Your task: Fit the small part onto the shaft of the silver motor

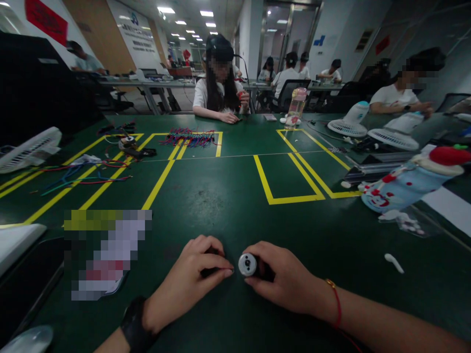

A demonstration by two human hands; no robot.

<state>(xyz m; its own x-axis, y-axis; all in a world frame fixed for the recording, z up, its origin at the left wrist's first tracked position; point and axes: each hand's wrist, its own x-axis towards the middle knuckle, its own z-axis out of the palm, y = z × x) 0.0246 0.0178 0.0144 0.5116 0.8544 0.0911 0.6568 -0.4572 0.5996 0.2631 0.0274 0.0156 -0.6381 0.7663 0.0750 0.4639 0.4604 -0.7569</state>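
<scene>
Near the front edge of the green table point(235, 196), the right hand point(287, 282) grips a small silver cylinder point(247, 264) while the left hand point(195, 274) closes on a dark part point(211, 262), which may slip because the fingertip hold looks light.

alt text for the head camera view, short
Two bare hands meet low on a green table: the right hand grips a small silver cylinder, the left hand curls over something dark. Coloured wires lie beyond.
</scene>
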